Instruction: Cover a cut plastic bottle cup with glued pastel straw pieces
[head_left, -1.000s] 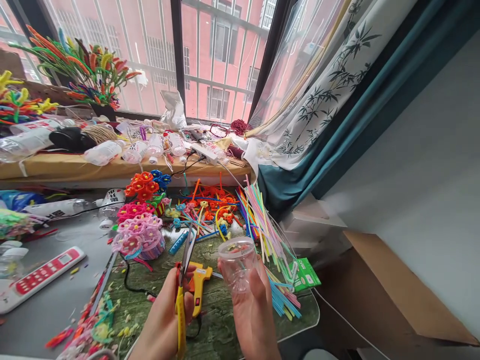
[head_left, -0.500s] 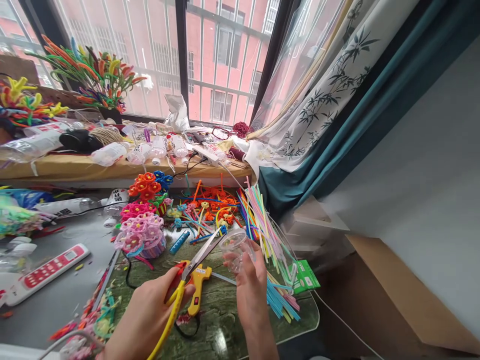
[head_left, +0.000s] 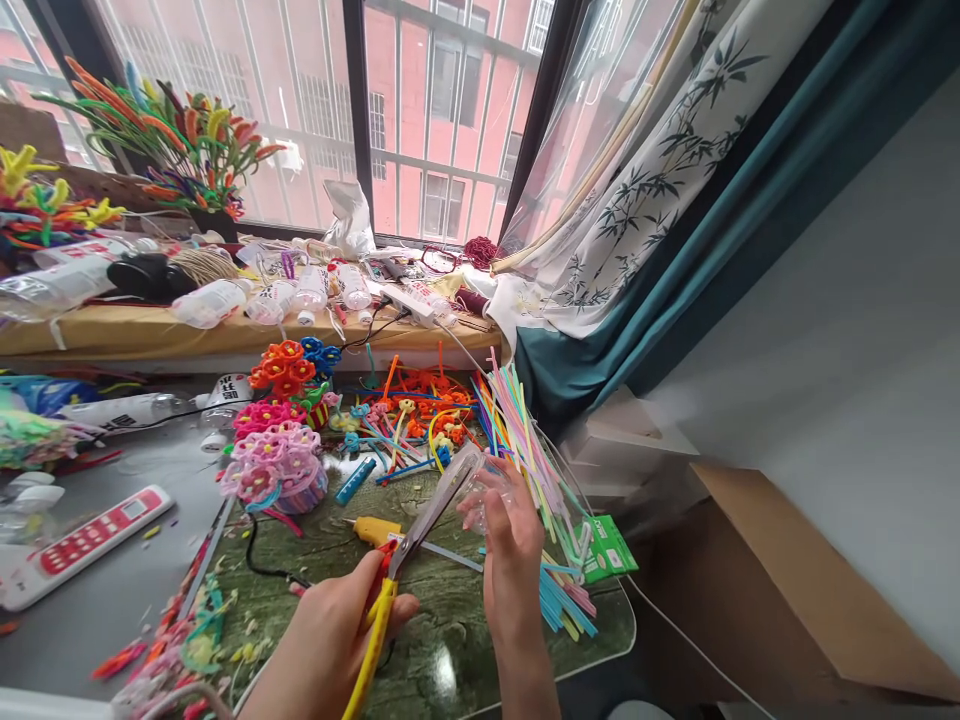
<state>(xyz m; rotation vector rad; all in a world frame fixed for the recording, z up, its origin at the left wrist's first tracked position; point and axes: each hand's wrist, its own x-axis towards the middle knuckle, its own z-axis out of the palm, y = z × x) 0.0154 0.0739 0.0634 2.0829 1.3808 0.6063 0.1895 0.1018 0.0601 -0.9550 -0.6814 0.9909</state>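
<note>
1. Scissors point(head_left: 431, 515) in the left hand point(head_left: 337, 625), fingers curled closed around the yellow and red handles. Blades angled up and across towards the right hand point(head_left: 510, 525); seems a grip meant for steering the points.

2. Clear plastic cup point(head_left: 486, 488) in the right hand, raised above the green table mat point(head_left: 420, 660). Fingers bent around the wall, thumb on the near side, more cradling than clenching; looks held so as to leave the rim side bare towards the blades. Blade ends overlapping the rim in view; cannot tell whether touching.

3. Yellow glue gun point(head_left: 375, 530) lying just behind the scissors, partly hidden, perhaps laid there to be handy.

4. Pastel stems point(head_left: 529, 440) fanned out beyond the right hand, pink flowers point(head_left: 274, 465) bunched on the left; probably set aside to leave working room between.

5. White-labelled bottle point(head_left: 232, 385) behind the flowers, bearing bold dark characters; seems to include 水, rest uncertain. Similar marks on the lying bottle point(head_left: 139, 411), too slanted to read. Pale print on the green packet point(head_left: 609, 548), too small to make out. No legible brand anywhere.
</note>
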